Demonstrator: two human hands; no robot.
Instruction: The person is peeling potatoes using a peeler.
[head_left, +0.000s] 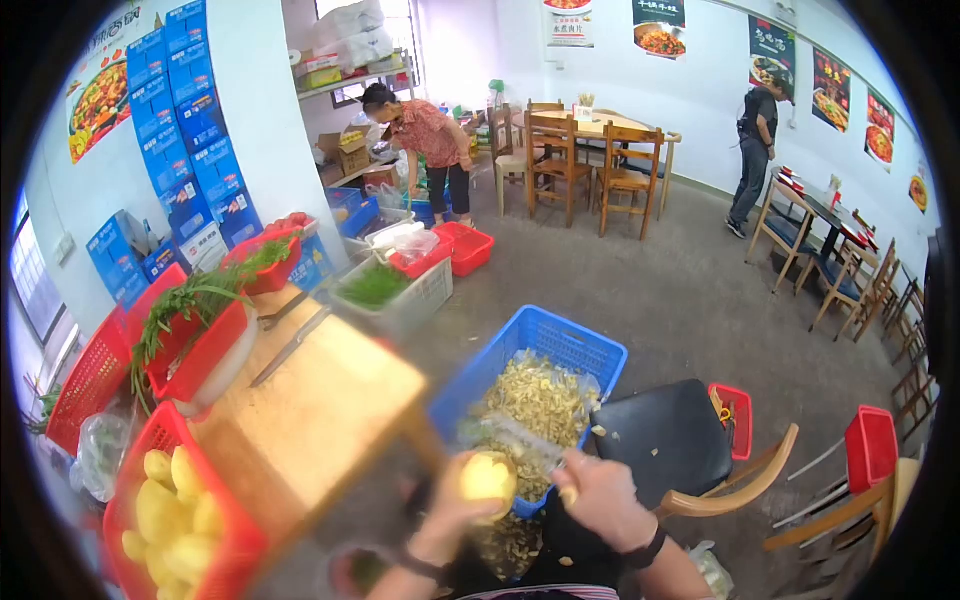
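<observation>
My left hand (447,512) is closed round a yellow peeled potato (489,479), held up in front of my lap. In my right hand (607,503) is a knife (524,437), its blade smeared by motion and pointing left above the potato. Beneath both hands stands a blue plastic crate (578,336), lined with a clear bag and filled with pale brown peelings (535,395). More peeled potatoes (165,515) lie in a red basket (235,535) at the lower left.
Left of me, a wooden table (340,395) bears another knife (290,346) and red baskets with green stalks (185,300). A black-seated chair (665,440) stands close on the right. One person (435,140) bends over crates; another (757,140) stands by the far wall.
</observation>
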